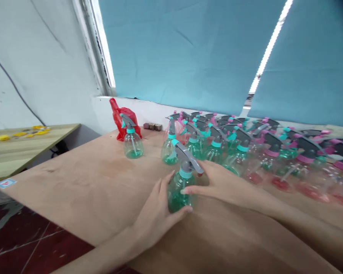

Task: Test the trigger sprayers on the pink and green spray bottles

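I see the left hand and right hand, fingers holding a translucent green plastic spray bottle — near upright, turquoise nozzle leftward.

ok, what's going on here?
A person has a green spray bottle in both hands above or on the wooden table; contact is unclear. The left hand cups its lower body, the right hand grips higher, below the trigger head. Another green bottle stands off left before a red bag; more green and pink ones crowd the right.
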### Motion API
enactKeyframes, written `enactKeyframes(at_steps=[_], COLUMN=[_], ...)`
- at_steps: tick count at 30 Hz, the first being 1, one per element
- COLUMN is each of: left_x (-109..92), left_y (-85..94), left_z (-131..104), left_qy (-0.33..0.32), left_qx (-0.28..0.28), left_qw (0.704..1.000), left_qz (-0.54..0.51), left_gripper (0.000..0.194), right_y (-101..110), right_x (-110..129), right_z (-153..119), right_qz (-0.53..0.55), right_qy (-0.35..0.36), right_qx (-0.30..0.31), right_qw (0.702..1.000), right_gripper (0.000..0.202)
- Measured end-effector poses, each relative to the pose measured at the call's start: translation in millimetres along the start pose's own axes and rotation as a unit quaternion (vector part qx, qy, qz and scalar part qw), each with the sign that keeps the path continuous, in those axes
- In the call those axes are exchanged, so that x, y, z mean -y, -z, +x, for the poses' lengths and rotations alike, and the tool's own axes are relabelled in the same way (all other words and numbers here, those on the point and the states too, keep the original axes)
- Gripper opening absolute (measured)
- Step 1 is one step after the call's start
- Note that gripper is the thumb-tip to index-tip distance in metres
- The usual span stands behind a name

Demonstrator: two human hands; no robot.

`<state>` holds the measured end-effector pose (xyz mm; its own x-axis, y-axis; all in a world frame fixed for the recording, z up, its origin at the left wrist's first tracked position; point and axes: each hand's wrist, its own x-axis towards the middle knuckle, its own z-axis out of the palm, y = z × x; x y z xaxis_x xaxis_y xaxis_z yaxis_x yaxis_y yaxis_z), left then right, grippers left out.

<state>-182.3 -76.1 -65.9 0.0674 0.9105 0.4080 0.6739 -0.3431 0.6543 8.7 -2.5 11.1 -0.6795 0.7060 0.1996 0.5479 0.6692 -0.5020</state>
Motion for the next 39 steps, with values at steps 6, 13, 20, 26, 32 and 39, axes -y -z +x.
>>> enactKeyframes(at_steps=[6, 13, 20, 26, 32, 39], left_x=[-45.1, -76.5, -80.3, -71.0, -62.3, -57.6], left_y=[-46.6, -107.4, -137.7, -139.6, -130.9, -135.6], left_z=[9.7, 29.9, 49.3, 57.7, 63.0, 63.4], left_qy=[-0.033, -0.059, -0.085, -0.158, -0.167, -0.165], left_qx=[0.101, 0.125, 0.129, 0.176, 0.229, 0.275], left_qw=[0.994, 0.988, 0.983, 0.968, 0.959, 0.936], left_qz=[-0.039, -0.073, -0.104, -0.084, 0.027, 0.145], left_gripper=[0.076, 0.085, 0.092, 0.096, 0.093, 0.088], right_y=[19.4, 23.0, 36.3, 40.7, 39.6, 50.7], right_x=[-33.5, -57.2, -88.1, -102.6, -112.5, -112.7], right_z=[-43.9, -75.1, -88.0, -91.3, -91.2, -90.8], right_qz=[0.153, 0.262, 0.307, 0.259, 0.205, 0.223], right_qy=[-0.038, -0.077, -0.039, -0.034, -0.033, -0.043], right_qx=[-0.069, -0.214, -0.216, -0.239, -0.267, -0.248], right_qw=[0.985, 0.938, 0.926, 0.935, 0.941, 0.942], right_gripper=[0.049, 0.025, 0.019, 0.017, 0.014, 0.008])
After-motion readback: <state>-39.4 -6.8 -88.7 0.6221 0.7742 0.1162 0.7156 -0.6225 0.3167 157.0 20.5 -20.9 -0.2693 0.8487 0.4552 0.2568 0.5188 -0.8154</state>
